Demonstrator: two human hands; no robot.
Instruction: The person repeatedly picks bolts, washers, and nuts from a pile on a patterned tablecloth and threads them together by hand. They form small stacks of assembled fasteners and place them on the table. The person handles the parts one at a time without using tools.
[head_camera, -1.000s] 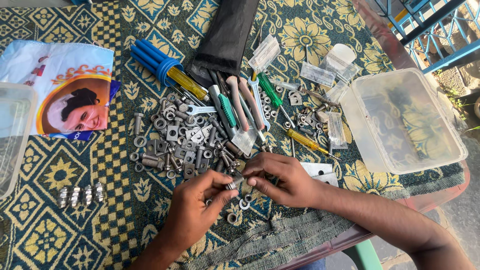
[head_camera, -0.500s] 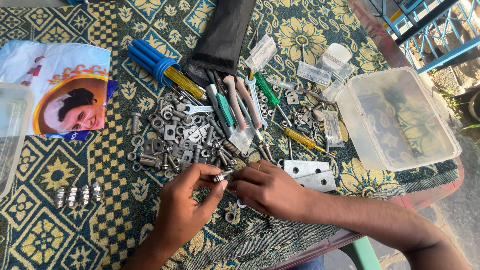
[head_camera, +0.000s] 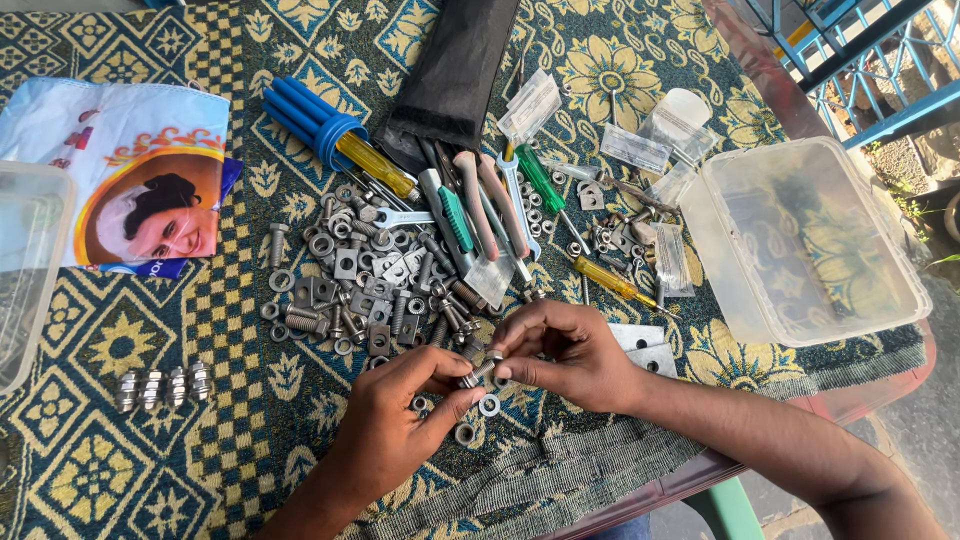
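i see the left hand (head_camera: 395, 425) and right hand (head_camera: 565, 355) both pinching one short grey threaded bolt (head_camera: 478, 372), held level above the table (head_camera: 250, 440), at 6 o'clock of the hardware pile (head_camera: 370, 280).

At my far left lies a flat plastic bag (head_camera: 120, 170), white and pale blue with an orange ring around a printed portrait, its edge just beside a clear plastic tub (head_camera: 28, 270). Beyond the tools sit several small clear packets (head_camera: 640, 148), and to my right an open clear plastic box (head_camera: 800, 240) rests on the patterned cloth.
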